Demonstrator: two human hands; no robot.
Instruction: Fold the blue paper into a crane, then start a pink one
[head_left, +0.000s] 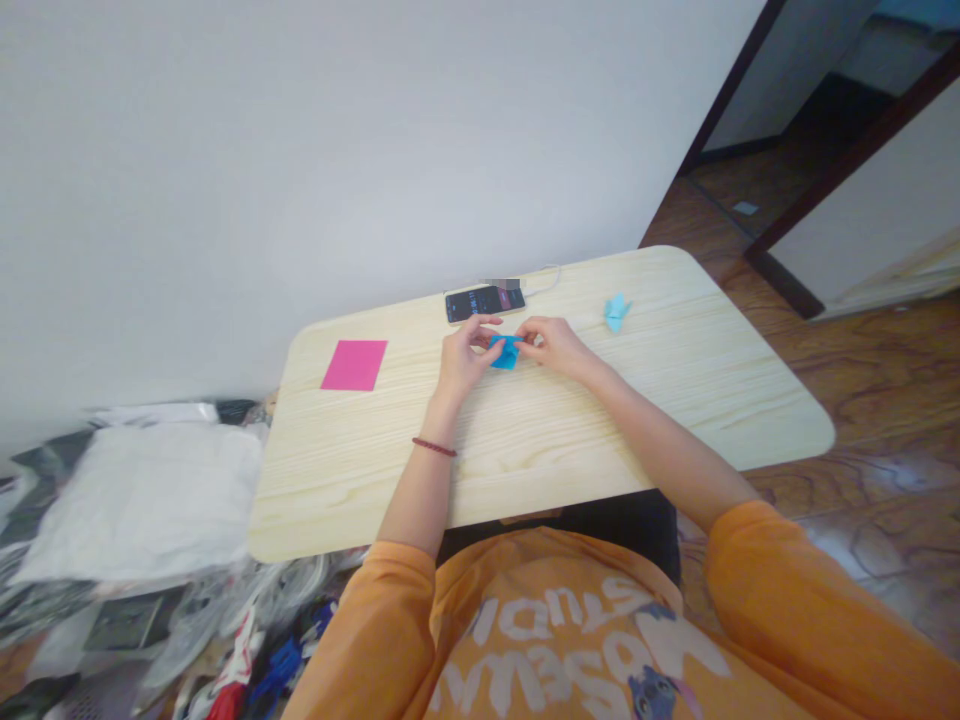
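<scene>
Head view: blue paper, held two-handed.
Left hand pinches its left side; right hand, its upper-right corner.

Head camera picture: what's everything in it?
wall: 1, whitish, behind
table: 1, pale, by the wall
phone: 1, dark, table's back
cable: 1, white, by phone
pink paper: 1, pink, table's left
folded paper: 1, light blue, table's right
blue paper: 1, blue, in front of phone
white bundle: 1, white, lower left
clutter: uncountable, mixed colours, lower left
floor: 1, brown, right
doorframe: 1, dark, upper right
flat thing: 1, pale, by doorframe
shirt: 1, orange, bottom
bracelet: 1, dark red, left wrist
left hand: 1, bare, pinching blue paper
right hand: 1, bare, pinching blue paper
</scene>
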